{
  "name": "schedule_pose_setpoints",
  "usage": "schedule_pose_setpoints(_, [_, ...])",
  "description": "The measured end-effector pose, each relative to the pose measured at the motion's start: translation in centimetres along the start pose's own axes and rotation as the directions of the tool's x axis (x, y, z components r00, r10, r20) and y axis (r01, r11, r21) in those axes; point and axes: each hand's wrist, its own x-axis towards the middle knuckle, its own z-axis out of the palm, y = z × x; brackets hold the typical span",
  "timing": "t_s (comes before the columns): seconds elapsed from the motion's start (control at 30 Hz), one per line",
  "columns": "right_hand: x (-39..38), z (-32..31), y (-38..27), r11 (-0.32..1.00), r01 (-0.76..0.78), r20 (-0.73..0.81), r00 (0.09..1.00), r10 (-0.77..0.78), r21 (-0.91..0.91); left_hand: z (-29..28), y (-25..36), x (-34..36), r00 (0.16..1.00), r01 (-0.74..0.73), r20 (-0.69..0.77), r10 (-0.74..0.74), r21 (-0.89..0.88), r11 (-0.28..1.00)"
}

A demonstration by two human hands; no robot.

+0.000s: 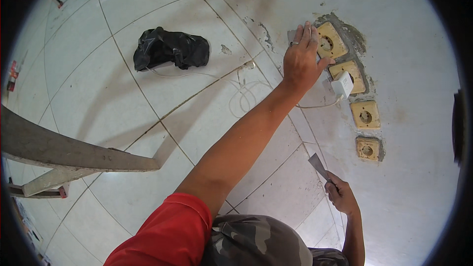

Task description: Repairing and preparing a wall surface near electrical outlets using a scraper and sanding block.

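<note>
My left hand (301,59) reaches up to the wall, its fingers stretched out and lying flat on the surface beside the top yellowed wall socket (331,42). A small grey patch shows at the edge of my fingers; whether it is a loose piece or part of the wall, I cannot tell. The thumb sticks out near the second socket (359,81), where a white charger (342,85) with a cable is plugged in. Lower down, my right hand (343,197) grips a putty knife (318,163), its blade pointing up and left, apart from the sockets.
Two more sockets (365,115) continue the row, with rough grey plaster around some of them. On the tiled floor (162,98) lies a black plastic bag (172,49), with the white cable (241,99) coiled between it and the wall. A wooden furniture leg (79,150) juts in at left.
</note>
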Motion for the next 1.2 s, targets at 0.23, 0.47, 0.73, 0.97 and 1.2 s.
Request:
schedule_pose_setpoints(0.23, [0.9, 0.1, -2.0, 0.999, -0.031, 0.032, 0.999, 0.032, -0.011, -0.8, 0.7, 0.9, 0.997, 0.019, 0.068, -0.022, 0.045, 0.999])
schedule_pose_setpoints(0.47, [-0.9, 0.2, -2.6, 0.995, 0.078, 0.042, 0.996, -0.075, -0.069, -1.5, 0.9, 0.8, 0.995, -0.016, 0.096, 0.015, 0.01, 1.0])
schedule_pose_setpoints(0.73, [-2.5, -0.5, -2.0, 0.991, 0.109, 0.014, 0.994, -0.108, -0.083, -0.8, 2.2, 1.9, 0.992, 0.049, 0.117, -0.048, -0.009, 0.999])
schedule_pose_setpoints(0.97, [-0.7, 0.1, -2.4, 0.974, 0.208, 0.038, 0.978, -0.205, -0.088, -1.0, 3.4, 2.6, 0.967, 0.113, 0.213, -0.138, 0.127, 0.986])
schedule_pose_setpoints(1.2, [-0.3, 1.3, -1.1, 0.924, 0.379, 0.06, 0.925, -0.376, -0.059, -5.8, -1.3, 1.0, 0.951, 0.132, 0.295, -0.093, -0.116, 0.984])
